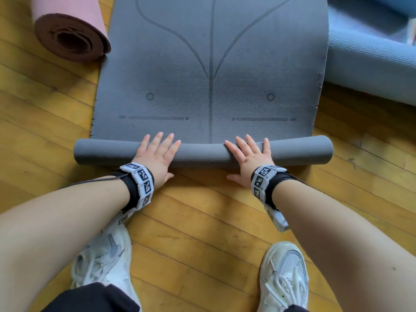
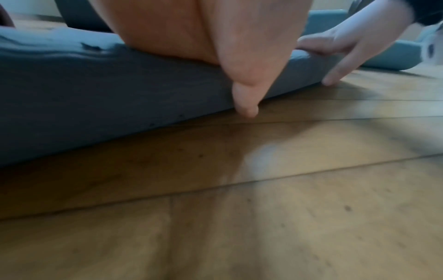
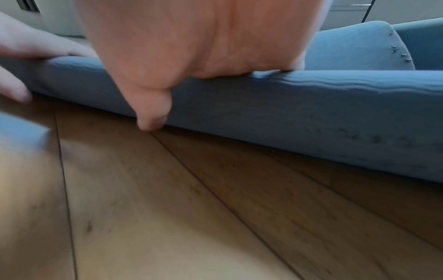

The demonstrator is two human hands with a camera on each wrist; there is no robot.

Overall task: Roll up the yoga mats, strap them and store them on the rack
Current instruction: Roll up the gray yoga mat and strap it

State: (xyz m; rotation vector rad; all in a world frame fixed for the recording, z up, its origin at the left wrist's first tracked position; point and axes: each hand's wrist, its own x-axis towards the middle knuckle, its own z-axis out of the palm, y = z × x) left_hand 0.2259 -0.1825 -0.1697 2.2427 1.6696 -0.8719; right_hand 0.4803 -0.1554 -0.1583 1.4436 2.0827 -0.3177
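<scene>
A grey yoga mat (image 1: pixel 211 64) with printed alignment lines lies flat on the wooden floor, its near end wound into a thin roll (image 1: pixel 202 153). My left hand (image 1: pixel 157 152) presses flat on the roll left of centre, fingers straight and spread, thumb down on the near side (image 2: pixel 246 106). My right hand (image 1: pixel 249 154) lies flat on the roll right of centre in the same way, its thumb (image 3: pixel 153 121) against the roll's near face. Both palms cover the roll's top (image 3: pixel 335 106). In the left wrist view the roll (image 2: pixel 95 91) runs across to the right hand (image 2: pixel 347 43).
A rolled pink mat (image 1: pixel 72 34) with a brown inside lies at the far left beside the grey mat. A light blue mat (image 1: pixel 369 61) lies at the right, partly rolled. My two white sneakers (image 1: pixel 105 255) stand on the floor near the roll.
</scene>
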